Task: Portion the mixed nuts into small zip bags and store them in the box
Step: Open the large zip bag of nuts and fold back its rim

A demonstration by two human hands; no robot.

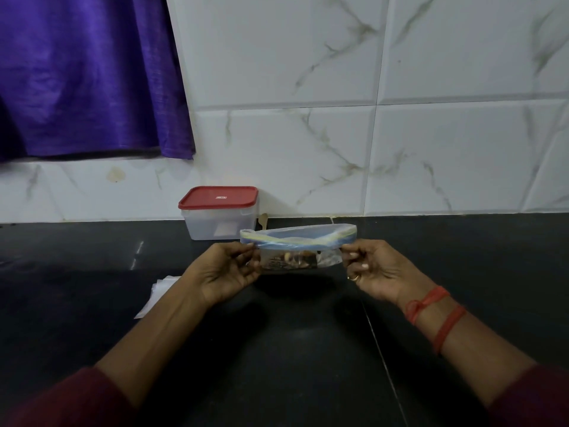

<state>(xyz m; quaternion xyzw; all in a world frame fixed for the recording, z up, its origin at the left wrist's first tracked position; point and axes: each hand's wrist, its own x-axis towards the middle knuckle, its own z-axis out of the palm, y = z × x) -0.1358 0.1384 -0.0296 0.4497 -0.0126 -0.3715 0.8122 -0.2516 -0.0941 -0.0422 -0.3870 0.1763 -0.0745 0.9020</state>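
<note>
A small clear zip bag (297, 241) with a blue and yellow zip strip is held above the black counter, with mixed nuts (292, 261) in its bottom. My left hand (226, 271) pinches the bag's left end at the strip. My right hand (374, 269) pinches its right end. The strip looks slightly parted along the top. Behind the bag, against the wall, stands a clear plastic box (219, 221) with its red lid (219, 197) on.
A few flat empty bags (157, 292) lie on the black counter (292, 349) left of my left forearm. A small wooden spoon (264, 221) leans at the wall beside the box. A purple curtain (86, 75) hangs at the upper left over white marble tiles.
</note>
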